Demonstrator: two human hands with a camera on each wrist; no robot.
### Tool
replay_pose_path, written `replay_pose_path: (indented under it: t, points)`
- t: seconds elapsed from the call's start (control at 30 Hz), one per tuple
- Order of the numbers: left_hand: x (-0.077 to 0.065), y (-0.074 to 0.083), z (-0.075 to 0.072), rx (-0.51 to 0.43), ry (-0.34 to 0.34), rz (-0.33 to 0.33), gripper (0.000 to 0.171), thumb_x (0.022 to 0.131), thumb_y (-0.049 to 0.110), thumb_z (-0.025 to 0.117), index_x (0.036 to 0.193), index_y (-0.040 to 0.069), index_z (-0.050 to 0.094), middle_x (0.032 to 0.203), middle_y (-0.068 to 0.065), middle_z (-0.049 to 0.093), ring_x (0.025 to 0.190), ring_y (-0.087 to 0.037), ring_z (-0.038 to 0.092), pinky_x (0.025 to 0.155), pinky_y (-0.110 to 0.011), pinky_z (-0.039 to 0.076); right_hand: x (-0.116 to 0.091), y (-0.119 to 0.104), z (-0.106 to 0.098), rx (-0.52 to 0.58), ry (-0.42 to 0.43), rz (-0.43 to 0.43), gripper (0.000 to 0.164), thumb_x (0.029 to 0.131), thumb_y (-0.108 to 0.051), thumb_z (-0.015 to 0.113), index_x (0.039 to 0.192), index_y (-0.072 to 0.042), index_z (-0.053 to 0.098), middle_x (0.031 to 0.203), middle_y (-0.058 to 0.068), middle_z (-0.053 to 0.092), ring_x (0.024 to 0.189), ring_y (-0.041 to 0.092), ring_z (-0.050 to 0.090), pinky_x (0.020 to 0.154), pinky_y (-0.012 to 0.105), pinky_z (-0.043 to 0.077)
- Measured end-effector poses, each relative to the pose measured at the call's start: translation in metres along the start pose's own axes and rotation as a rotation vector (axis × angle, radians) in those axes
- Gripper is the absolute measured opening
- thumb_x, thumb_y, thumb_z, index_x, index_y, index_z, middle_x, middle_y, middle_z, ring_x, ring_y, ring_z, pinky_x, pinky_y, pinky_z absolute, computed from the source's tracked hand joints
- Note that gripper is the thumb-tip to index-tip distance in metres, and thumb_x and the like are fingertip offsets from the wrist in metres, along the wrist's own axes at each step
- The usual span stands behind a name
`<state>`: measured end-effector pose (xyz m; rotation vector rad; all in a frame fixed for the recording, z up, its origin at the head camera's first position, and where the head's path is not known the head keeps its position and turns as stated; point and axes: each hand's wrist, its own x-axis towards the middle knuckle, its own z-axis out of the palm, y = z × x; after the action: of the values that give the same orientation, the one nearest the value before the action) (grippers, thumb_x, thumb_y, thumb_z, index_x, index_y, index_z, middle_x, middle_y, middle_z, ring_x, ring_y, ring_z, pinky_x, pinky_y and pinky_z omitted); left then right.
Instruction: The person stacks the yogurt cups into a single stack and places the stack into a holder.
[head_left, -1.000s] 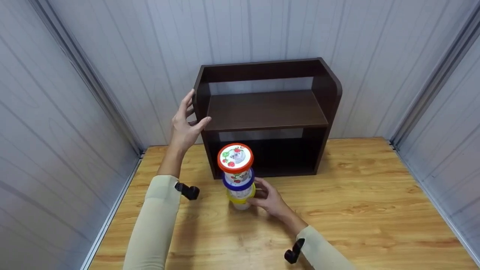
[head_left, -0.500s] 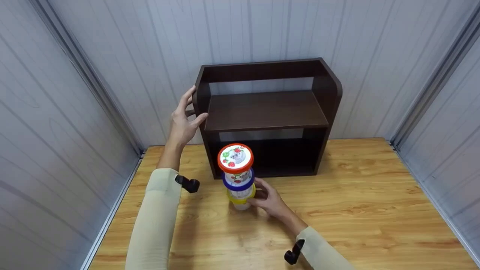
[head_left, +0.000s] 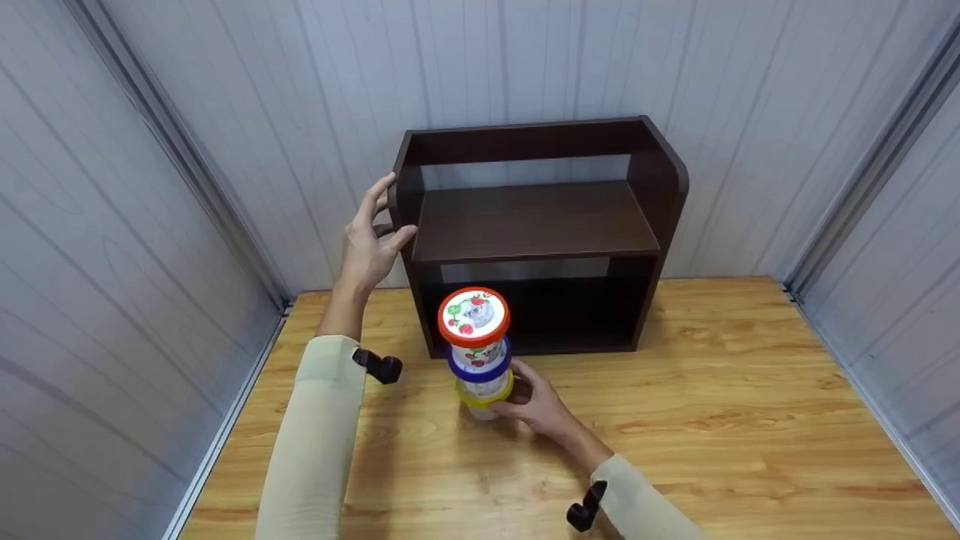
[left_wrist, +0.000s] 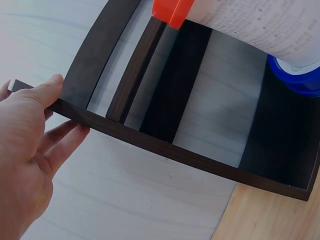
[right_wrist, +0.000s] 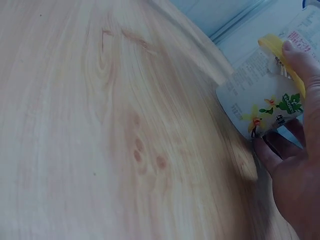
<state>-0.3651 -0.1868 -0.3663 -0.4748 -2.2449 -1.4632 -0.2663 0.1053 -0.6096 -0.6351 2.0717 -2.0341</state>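
Note:
Three tubs stand stacked on the table in front of a dark brown shelf unit [head_left: 536, 217]. The red-lidded tub [head_left: 474, 315] is on top, its lid printed with fruit. Below it come the blue-lidded tub [head_left: 484, 375] and, lowest, the yellow-lidded tub [right_wrist: 257, 97]. My right hand [head_left: 541, 403] holds this lowest one from the right, thumb at the yellow lid and fingers round the far side. At the upper left, my left hand [head_left: 367, 251] grips the unit's left side panel [left_wrist: 165, 150], thumb on one face and fingers on the other.
The wood-grain table [head_left: 720, 427] reaches to pale panelled walls [head_left: 225, 112] at the back and both sides. The unit has an upper shelf board [head_left: 532, 225] and a darker lower compartment [head_left: 570, 311], partly hidden by the stack.
My left hand has slid slightly up the side panel, its thumb moving a little higher. The right hand and stacked tubs stay in place; the head view shifts very slightly.

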Motion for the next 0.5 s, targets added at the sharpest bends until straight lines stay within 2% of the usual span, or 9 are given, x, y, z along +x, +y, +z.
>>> replay_pose_path:
  t: [0.37,0.5]
  points:
    - [0.0010,0.0004,-0.0005,0.008,-0.009,-0.022,0.079,0.106,0.000,0.075,0.173,0.023,0.042,0.165,-0.017,0.059,0.153,-0.033,0.060,0.121,-0.056,0.060,0.0015,-0.0002,0.0018,0.002,0.016,-0.004,0.079,0.095,-0.001,0.088,0.162,0.007,0.047,0.159,0.036,0.055,0.144,0.052,0.064,0.116,0.032,0.060]
    - [0.0003,0.0004,-0.0010,-0.004,-0.019,-0.042,0.080,0.106,0.001,0.075,0.174,0.025,0.041,0.165,-0.017,0.059,0.149,-0.038,0.065,0.120,-0.056,0.060,0.0015,0.0014,0.0016,0.002,0.021,-0.003,0.078,0.094,-0.001,0.089,0.161,0.007,0.049,0.157,0.036,0.057,0.142,0.049,0.066,0.113,0.031,0.061]
